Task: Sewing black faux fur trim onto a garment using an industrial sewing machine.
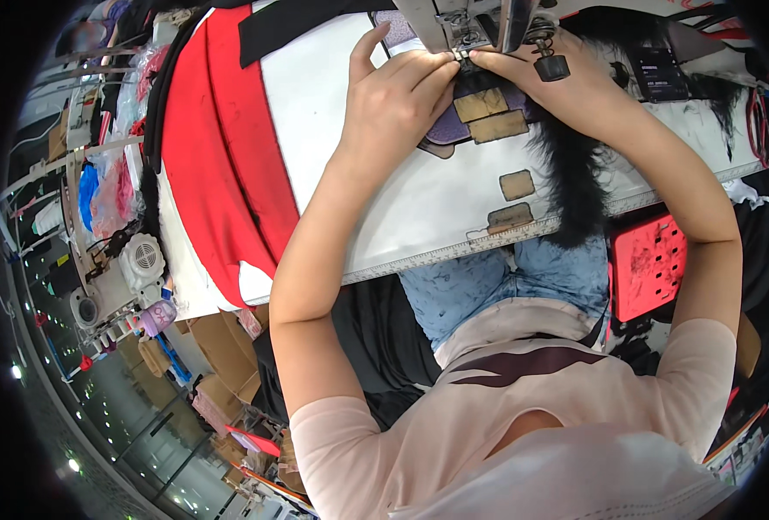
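My hands meet at the foot of a sewing machine [436,24] at the top of the view. My left hand [395,108] reaches in from the left, its fingertips pressed together beside the presser foot and one finger lifted apart. What it pinches is too small to make out. From the right, my right hand [562,82] comes in with fingertips closed near the needle, partly behind a machine knob. A black fluffy trim [572,169] runs from beneath this hand over the table's near edge. Dark material lies between the hands, but its link with the trim is hidden.
Red fabric [215,147] drapes across the left of the white table [306,95]. A ruler strip [441,255] lines the near edge. Worn tan patches [516,185] mark the tabletop. A dark phone-like rectangle [659,73] lies at right; a red plastic stool [648,264] stands below.
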### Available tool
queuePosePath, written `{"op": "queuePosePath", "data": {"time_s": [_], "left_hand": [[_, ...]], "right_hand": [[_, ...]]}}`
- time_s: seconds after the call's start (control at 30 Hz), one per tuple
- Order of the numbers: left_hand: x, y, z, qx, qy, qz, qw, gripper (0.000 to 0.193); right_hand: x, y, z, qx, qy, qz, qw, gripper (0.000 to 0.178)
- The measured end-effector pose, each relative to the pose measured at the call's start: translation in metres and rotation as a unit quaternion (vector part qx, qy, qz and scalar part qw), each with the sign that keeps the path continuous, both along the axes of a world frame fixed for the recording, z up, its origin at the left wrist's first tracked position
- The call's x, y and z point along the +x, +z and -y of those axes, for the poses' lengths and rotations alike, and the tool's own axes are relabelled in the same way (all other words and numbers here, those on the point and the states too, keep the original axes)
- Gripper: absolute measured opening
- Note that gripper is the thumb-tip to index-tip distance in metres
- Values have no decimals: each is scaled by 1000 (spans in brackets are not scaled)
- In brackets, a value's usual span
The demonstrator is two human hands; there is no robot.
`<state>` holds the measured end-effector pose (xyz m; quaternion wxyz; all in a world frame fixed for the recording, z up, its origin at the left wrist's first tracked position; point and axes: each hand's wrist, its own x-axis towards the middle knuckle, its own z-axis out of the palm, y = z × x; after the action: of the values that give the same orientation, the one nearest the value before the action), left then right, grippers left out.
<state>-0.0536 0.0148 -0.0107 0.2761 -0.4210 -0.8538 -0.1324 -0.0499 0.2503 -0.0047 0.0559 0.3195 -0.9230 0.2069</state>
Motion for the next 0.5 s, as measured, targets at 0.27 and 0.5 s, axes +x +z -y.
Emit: {"op": "queuePosePath", "data": {"time_s": [0.27,0.5], "left_hand": [[-1,2,-2,-1,15,6,1000,21],[-3,-7,-2,8,-7,-47,999,17]], "right_hand": [[-7,-11,-3,-1,23,-25,999,34],[-5,-9,-1,28,45,-151,987,36]]}}
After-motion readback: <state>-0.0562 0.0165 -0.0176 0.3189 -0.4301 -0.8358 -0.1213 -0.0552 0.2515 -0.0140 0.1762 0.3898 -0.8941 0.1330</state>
